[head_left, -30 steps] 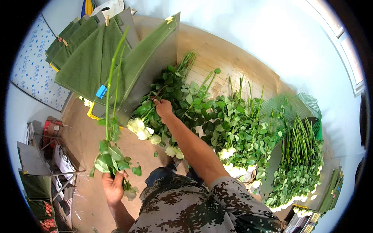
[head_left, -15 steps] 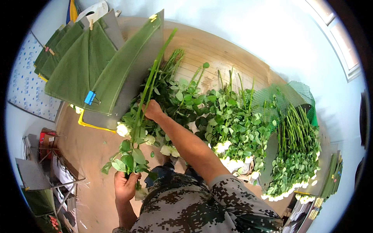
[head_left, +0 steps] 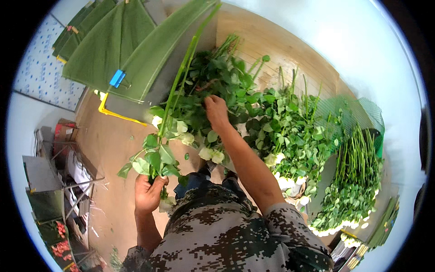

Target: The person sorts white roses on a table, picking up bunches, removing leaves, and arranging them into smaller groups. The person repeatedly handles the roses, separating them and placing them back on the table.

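My left hand (head_left: 151, 194) is closed round the upper stems of a few white roses (head_left: 166, 203), just above their blooms, which hang downward. Their long green stems (head_left: 182, 68) rise away from me past the green cloth. Further off, my right hand (head_left: 215, 112) reaches into a heap of leafy roses (head_left: 226, 75) lying with stem ends away from me. Its fingers are curled in among the leaves, and what they pinch is hidden. White blooms (head_left: 211, 155) hang at the heap's near edge, below my right wrist.
Green cloth on grey boards (head_left: 136, 54), held by a blue binder clip (head_left: 117, 78), stands at the left. More white roses (head_left: 290, 131) lie to the right, beside a green mesh (head_left: 358, 111) and a dense rose bundle (head_left: 351, 177). A metal-framed rack (head_left: 74, 186) stands at lower left.
My right hand has moved from beside the held stems rightward into the rose heap. The left hand keeps its hold on the roses. The whole view has shifted a little.
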A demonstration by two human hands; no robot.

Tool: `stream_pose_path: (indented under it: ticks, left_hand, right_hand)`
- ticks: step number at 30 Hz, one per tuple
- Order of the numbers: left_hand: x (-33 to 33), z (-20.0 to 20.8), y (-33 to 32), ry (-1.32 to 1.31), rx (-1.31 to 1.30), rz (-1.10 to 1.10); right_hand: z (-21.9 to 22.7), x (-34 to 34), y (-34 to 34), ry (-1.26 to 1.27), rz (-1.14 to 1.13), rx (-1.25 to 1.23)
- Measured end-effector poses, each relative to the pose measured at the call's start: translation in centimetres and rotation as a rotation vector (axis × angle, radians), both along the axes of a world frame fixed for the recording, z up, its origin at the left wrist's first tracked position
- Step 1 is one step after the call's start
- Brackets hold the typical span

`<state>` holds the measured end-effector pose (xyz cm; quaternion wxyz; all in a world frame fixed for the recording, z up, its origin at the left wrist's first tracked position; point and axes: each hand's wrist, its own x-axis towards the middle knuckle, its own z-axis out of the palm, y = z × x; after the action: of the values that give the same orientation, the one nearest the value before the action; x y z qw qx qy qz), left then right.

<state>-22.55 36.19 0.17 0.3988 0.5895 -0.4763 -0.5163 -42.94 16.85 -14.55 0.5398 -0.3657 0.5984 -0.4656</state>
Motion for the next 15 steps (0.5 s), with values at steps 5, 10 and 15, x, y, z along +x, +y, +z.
stream_pose_path:
  ticks: [5,10,15]
  left_hand:
    - [-0.5,-0.4,-0.4,0.057,0.003,-0.021]
    - [-0.8,-0.3,-0.2,0.036,-0.001,0.004]
    - [-0.4,-0.4,-0.7,0.022,-0.007,-0.092]
  right_hand:
    - [-7.5,-2.3,1.4,0.437,0.133,0.118]
    - [-6.0,-0.2,0.3,0.509,0.153,0.371]
    - [-6.2,-1.0,-0.1,0.469,0.134,0.403]
